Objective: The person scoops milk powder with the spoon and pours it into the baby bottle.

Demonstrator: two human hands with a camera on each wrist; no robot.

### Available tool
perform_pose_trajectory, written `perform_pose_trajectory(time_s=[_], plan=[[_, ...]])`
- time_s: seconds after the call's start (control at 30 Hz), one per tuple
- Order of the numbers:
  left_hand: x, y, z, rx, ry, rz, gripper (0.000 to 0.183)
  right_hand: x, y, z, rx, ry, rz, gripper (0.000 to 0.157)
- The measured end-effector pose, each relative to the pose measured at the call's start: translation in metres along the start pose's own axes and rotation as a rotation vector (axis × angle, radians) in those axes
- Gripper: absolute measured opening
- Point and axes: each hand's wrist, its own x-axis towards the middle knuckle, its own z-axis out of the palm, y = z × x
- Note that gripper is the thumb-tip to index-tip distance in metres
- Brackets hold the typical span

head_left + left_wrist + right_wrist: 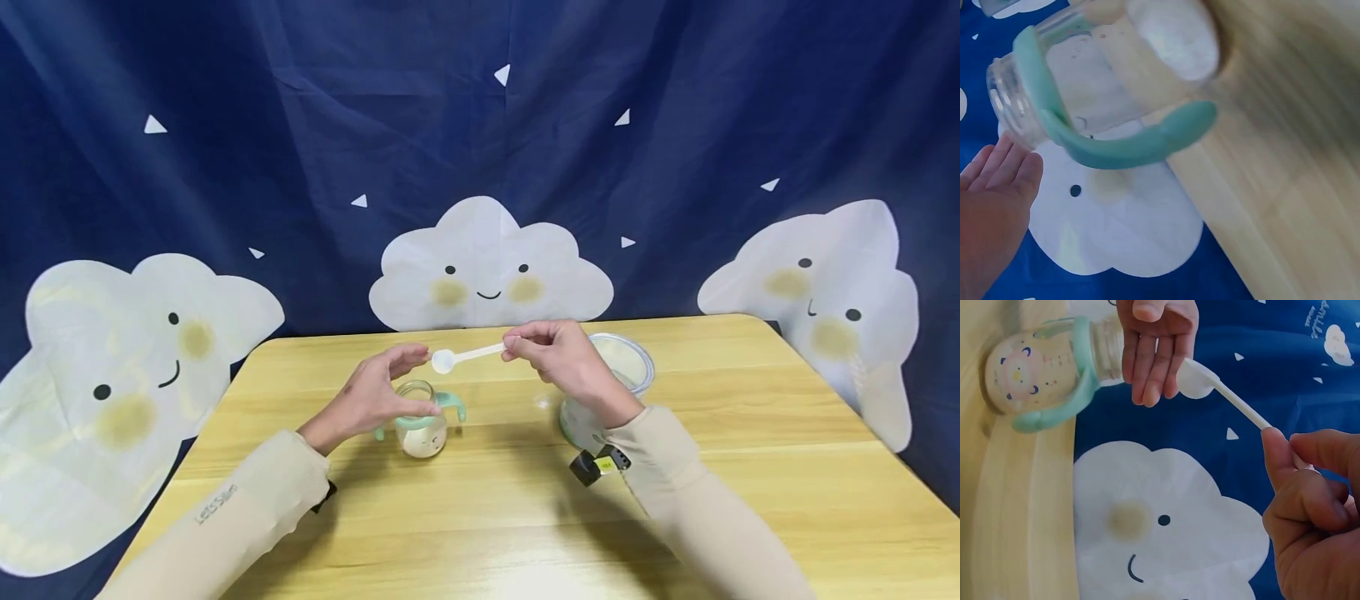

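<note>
My right hand pinches the handle end of a white measuring scoop, held above the table. The scoop's bowl is close to my left fingertips; its contents are hard to make out. My left hand is beside the mouth of a clear baby bottle, fingers extended and thumb apart, gripping nothing. Mint-green handles ring the bottle, which stands upright and uncapped on the table. White matter shows at its base. In the right wrist view, printed figures mark the bottle's side.
Behind my right wrist stands a round tub with a clear rim, partly hidden by the hand and sleeve. Everything rests on a wooden table. A dark blue curtain with smiling clouds hangs along its far edge.
</note>
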Motion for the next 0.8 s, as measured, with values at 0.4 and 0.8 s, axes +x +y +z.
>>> perform_pose_trajectory(time_s=[0.4, 0.8], plan=[[0.016, 0.023, 0.009, -0.076, -0.018, 0.005, 0.086, -0.009, -0.003, -0.032, 0.038, 0.053, -0.017, 0.025], [0.028, 0.037, 0.026, -0.174, -0.049, 0.011, 0.092, -0.019, -0.002, -0.058, 0.060, 0.107, -0.023, 0.022]])
